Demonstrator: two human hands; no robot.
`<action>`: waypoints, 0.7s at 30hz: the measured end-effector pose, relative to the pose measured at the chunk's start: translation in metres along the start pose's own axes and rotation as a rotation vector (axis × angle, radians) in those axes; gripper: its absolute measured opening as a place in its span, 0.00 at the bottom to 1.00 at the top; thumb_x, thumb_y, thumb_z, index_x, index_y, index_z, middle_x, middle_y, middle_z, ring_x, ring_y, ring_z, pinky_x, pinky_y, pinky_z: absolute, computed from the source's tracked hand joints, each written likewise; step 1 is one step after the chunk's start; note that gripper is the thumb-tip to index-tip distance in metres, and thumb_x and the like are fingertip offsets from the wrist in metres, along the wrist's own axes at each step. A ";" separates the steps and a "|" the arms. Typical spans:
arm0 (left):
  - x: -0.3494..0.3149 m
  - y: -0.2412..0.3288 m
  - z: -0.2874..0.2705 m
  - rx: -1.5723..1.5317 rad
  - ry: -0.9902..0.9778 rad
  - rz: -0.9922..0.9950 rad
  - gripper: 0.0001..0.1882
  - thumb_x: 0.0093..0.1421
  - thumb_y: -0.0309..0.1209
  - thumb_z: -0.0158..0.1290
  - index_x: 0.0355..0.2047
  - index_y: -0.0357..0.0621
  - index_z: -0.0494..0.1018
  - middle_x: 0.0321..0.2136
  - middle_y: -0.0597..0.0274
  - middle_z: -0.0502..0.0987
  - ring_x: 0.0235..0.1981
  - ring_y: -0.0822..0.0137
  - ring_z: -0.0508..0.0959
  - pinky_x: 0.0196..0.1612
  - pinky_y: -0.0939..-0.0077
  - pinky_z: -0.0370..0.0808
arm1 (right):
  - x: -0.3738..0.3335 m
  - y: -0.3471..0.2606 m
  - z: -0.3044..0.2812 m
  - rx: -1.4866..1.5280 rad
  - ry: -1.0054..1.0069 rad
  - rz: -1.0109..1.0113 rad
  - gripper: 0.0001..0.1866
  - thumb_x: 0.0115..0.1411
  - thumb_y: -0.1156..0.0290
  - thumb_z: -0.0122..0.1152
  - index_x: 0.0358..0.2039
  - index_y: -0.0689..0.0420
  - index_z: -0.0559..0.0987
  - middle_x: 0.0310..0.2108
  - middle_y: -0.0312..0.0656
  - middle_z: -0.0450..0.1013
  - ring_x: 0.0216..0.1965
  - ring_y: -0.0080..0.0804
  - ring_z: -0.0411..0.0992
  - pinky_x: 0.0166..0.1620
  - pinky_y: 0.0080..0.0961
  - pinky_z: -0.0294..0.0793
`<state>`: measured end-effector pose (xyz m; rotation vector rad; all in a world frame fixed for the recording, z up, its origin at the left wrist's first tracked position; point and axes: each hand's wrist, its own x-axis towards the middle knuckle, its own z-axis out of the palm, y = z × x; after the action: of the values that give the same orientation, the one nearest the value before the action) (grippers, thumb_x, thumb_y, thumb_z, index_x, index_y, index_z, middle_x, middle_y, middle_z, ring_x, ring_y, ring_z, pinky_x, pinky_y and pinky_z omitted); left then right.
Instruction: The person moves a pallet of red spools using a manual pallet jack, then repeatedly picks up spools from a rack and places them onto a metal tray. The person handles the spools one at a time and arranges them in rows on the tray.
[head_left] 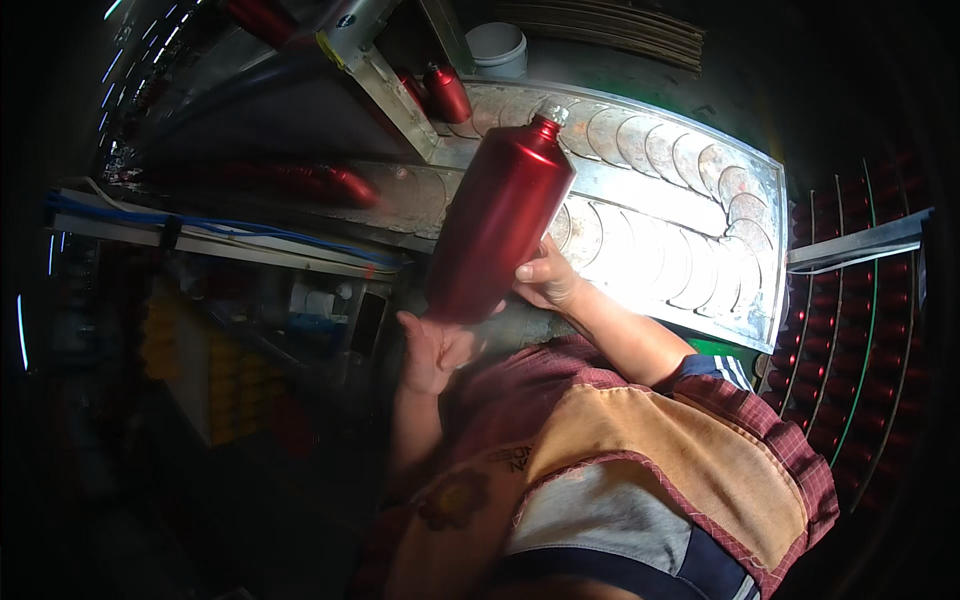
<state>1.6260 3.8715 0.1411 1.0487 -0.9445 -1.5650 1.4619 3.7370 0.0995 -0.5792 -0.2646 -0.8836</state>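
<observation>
A glossy red bottle [500, 220] with a narrow, silvery-topped neck is tilted in front of me, its neck up and to the right. My right hand [548, 277] grips its lower right side, thumb on the front; the other fingers are partly hidden behind it. At the bottle's base, my left hand [432, 352] cups the lower end with the palm turned up and the thumb sticking out to the left. Some of its fingers are curled and dim in shadow. Beyond the bottle runs a conveyor of overlapping round-edged metal plates [690, 165], brightly lit and curving round at its right end.
Another red bottle [447, 93] stands on the conveyor's far lane beside a metal frame post [395, 110]. Behind is a white bucket [497, 50]. Racked rows of red bottles [835, 350] fill the right. A rail with blue cables [215, 232] crosses the left.
</observation>
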 end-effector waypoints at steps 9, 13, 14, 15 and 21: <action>-0.008 -0.041 0.005 0.157 0.377 0.428 0.52 0.44 0.50 0.67 0.62 0.37 0.56 0.50 0.53 0.71 0.28 0.75 0.71 0.27 0.84 0.67 | -0.002 -0.031 0.001 -0.184 -0.066 0.009 0.47 0.43 0.65 0.72 0.64 0.59 0.59 0.56 0.44 0.66 0.57 0.35 0.66 0.62 0.34 0.63; -0.014 -0.043 -0.005 0.215 0.293 0.409 0.47 0.47 0.30 0.66 0.66 0.45 0.54 0.61 0.49 0.62 0.59 0.55 0.68 0.57 0.56 0.72 | 0.001 -0.047 0.014 -0.415 -0.156 -0.114 0.57 0.39 0.55 0.78 0.66 0.62 0.57 0.59 0.44 0.63 0.60 0.34 0.63 0.64 0.32 0.58; -0.016 -0.045 -0.005 0.057 0.316 0.385 0.49 0.44 0.28 0.67 0.66 0.46 0.54 0.60 0.50 0.63 0.58 0.55 0.69 0.57 0.57 0.72 | 0.001 -0.048 0.017 -0.433 -0.196 -0.106 0.57 0.39 0.53 0.78 0.66 0.61 0.57 0.60 0.44 0.62 0.62 0.33 0.61 0.65 0.32 0.55; -0.016 -0.046 -0.006 0.056 0.284 0.419 0.51 0.42 0.26 0.68 0.66 0.46 0.54 0.59 0.50 0.64 0.58 0.55 0.69 0.56 0.57 0.73 | 0.002 -0.049 0.019 -0.426 -0.226 -0.110 0.54 0.40 0.57 0.78 0.65 0.60 0.59 0.60 0.42 0.61 0.62 0.33 0.60 0.65 0.32 0.55; -0.024 -0.062 -0.001 0.378 0.526 0.629 0.50 0.42 0.30 0.70 0.64 0.42 0.54 0.56 0.49 0.67 0.54 0.53 0.72 0.55 0.60 0.73 | -0.001 -0.047 0.014 -0.432 -0.284 -0.110 0.47 0.42 0.69 0.75 0.64 0.57 0.63 0.62 0.40 0.58 0.63 0.32 0.58 0.66 0.31 0.55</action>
<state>1.6120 3.9073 0.0875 1.1880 -1.0726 -0.5645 1.4242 3.7220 0.1276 -1.1041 -0.3676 -0.9707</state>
